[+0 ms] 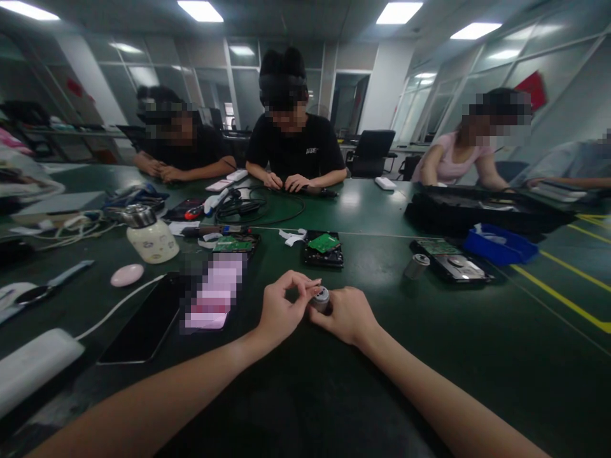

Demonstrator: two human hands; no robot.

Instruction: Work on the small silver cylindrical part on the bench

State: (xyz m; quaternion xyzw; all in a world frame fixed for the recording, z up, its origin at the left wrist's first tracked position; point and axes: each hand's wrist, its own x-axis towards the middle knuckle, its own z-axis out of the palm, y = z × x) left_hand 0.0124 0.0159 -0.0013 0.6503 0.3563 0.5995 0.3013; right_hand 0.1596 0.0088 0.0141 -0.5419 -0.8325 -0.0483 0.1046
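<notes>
A small silver metal cylinder [321,299] with dark marks on its top stands on the green table in front of me. My right hand [351,313] is wrapped around its right side, thumb in front. Over the cylinder's top, my left hand [285,304] has thumb and index finger pinched together; whatever they hold is too small to make out. Just beyond my hands lies a hard drive [324,257] with a green circuit board [323,242] on it. A second silver cylinder [417,266] stands to the right, beside another hard drive [461,264].
To my left lie a black phone [140,321], a lit phone screen [214,296] and a white power strip [35,366]. A cream bottle [151,238] stands behind them. A blue bin [501,245] and black tray [487,210] are at right. Several people sit around the table.
</notes>
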